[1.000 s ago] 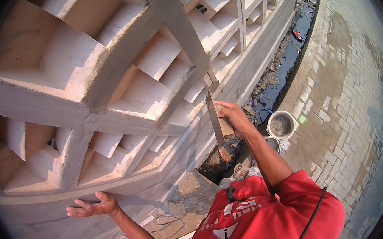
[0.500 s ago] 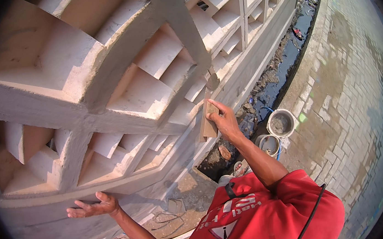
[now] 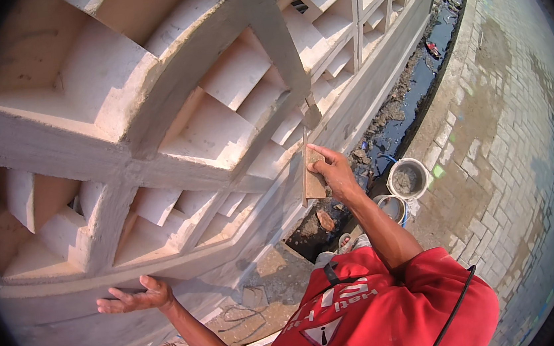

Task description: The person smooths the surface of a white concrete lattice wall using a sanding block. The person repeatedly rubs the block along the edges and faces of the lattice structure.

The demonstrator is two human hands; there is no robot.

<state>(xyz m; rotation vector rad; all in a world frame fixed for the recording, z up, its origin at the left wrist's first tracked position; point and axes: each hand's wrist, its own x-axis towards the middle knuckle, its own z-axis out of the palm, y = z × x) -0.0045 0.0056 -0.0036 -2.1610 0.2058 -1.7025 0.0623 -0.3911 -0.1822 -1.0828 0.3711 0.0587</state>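
Note:
My right hand grips a wooden float, a flat brown board seen nearly edge-on, with the thumb and fingers closed on it. The board is held against or very close to the pale openwork wall; I cannot tell whether it touches. Just beyond its upper end is a dark grey patch, apparently of mortar, at the foot of a grey rib. My left hand has its fingers spread and holds nothing. It is beside the smooth band along the wall's lower part; contact there cannot be made out.
Two buckets stand to my right: one holding grey mix, another partly behind my forearm. A ditch of dark water runs between wall and brick paving. Near my feet lie a thin cable and rubble.
My right hand and the float have shifted slightly right, and the wall's upper part sits a little further right in view. My left hand stays in nearly the same place.

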